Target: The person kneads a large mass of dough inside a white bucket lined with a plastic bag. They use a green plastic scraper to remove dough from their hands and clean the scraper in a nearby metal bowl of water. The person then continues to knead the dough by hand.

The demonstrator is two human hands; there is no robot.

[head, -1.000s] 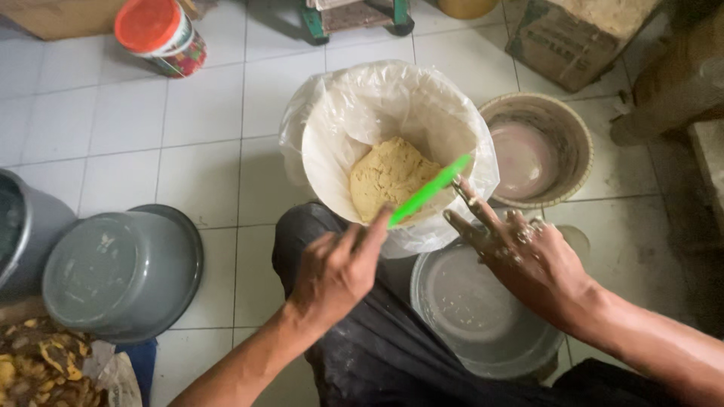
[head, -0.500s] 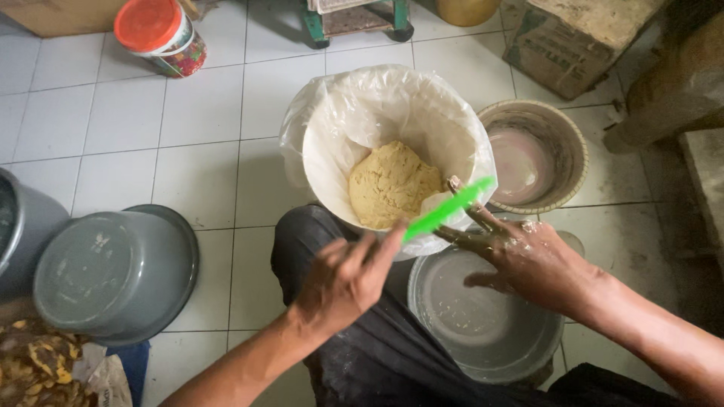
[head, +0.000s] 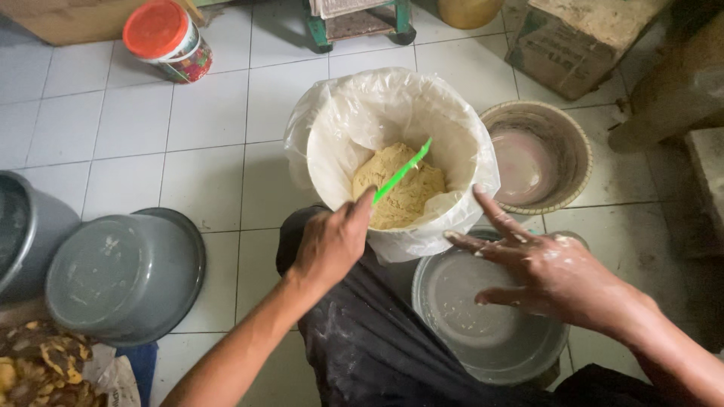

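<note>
Looking down from the head camera, I see a white tiled floor [head: 113,128] with the person seated, a dark-clothed lap at the bottom centre.

At the far left edge stands a grey bucket [head: 19,226], cut off by the frame. Just beside it lies a grey plastic basin [head: 124,275], turned bottom up. Below that, in the corner, sits a heap of brown and yellow patterned pieces [head: 38,369]; I cannot tell what they are.

At the top left is a round jar [head: 167,39] with an orange-red lid and a wrapper in red and green around its body.

The left hand [head: 332,241] is clenched around the handle of a bright green plastic scraper [head: 402,172], whose blade rests on a mound of tan dough [head: 400,188]. The dough sits in the bottom of a white bucket [head: 324,162] lined with a clear plastic bag [head: 302,128] folded over its rim.

To work the dough well, I judge the scraper should stay low and slide under the mound, not against the thin liner, which could tear.

The right hand [head: 558,275] is released, fingers spread and dusted with dough, two fingertips at the bag's near rim, holding nothing. Under it lies a grey round lid or basin [head: 467,332] smeared with dough.

Right of the bucket stands a woven-rimmed basket [head: 577,136] with a pinkish inside. Top right sits a worn brown cardboard box [head: 581,41]; its markings are too faint to describe.
</note>
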